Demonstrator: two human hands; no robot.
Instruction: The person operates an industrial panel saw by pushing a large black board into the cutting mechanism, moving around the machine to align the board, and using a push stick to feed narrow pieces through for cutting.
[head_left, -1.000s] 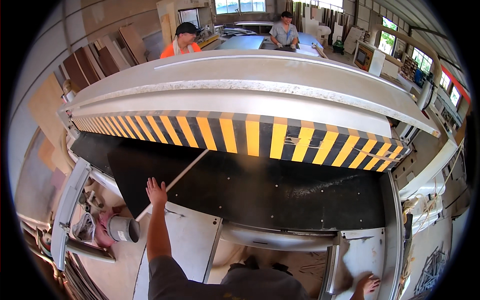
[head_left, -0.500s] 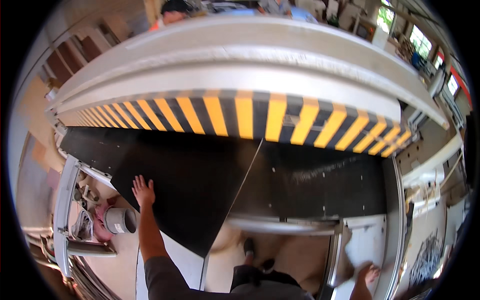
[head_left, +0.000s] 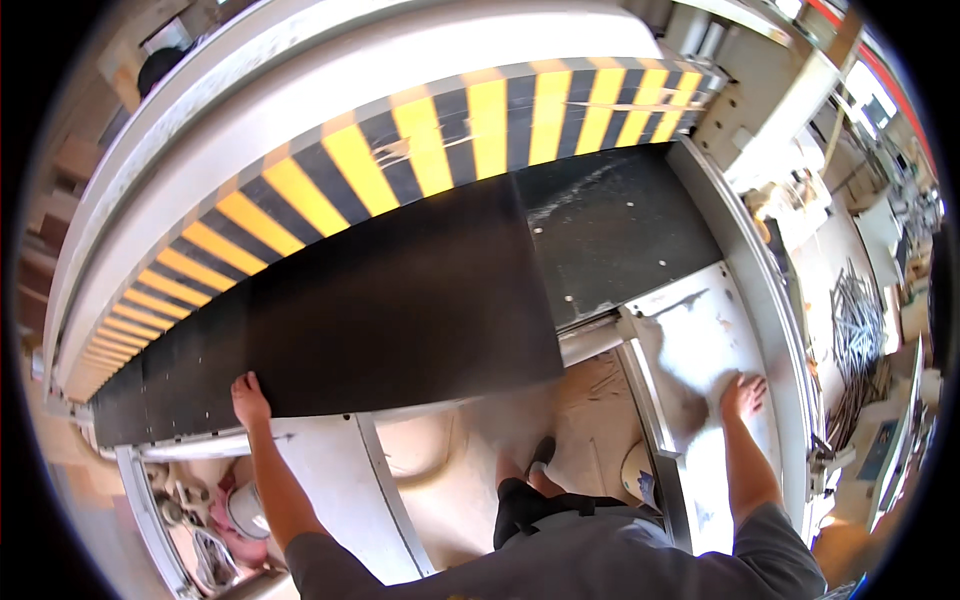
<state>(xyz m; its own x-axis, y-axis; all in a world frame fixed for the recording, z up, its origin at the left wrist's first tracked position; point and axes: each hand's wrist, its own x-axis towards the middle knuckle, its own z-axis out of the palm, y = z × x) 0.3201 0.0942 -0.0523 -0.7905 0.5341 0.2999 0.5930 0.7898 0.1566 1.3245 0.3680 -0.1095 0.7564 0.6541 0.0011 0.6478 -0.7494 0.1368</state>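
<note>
A large dark sheet (head_left: 400, 300) lies on the black machine bed, its far part under a yellow-and-black striped beam (head_left: 450, 130). My left hand (head_left: 251, 399) is at the sheet's near left corner, fingers close together and wrapped at its edge; part of the grip is hidden. My right hand (head_left: 742, 397) rests on a white metal side table (head_left: 705, 300) to the right, fingers apart and holding nothing. The sheet's right edge crosses the black bed (head_left: 620, 220), and its near right corner overhangs the gap before me.
Another white side table (head_left: 330, 480) stands at left, beyond it a bucket (head_left: 246, 510) and pink cloth. Metal rails frame the floor gap (head_left: 430, 450) where I stand. A pale bucket (head_left: 638, 472) sits by the right rail. Metal strips (head_left: 858, 315) are heaped at far right.
The sheet has swung from a slant to nearly parallel with the striped beam. My left hand went from flat on it to its corner. The view has turned right.
</note>
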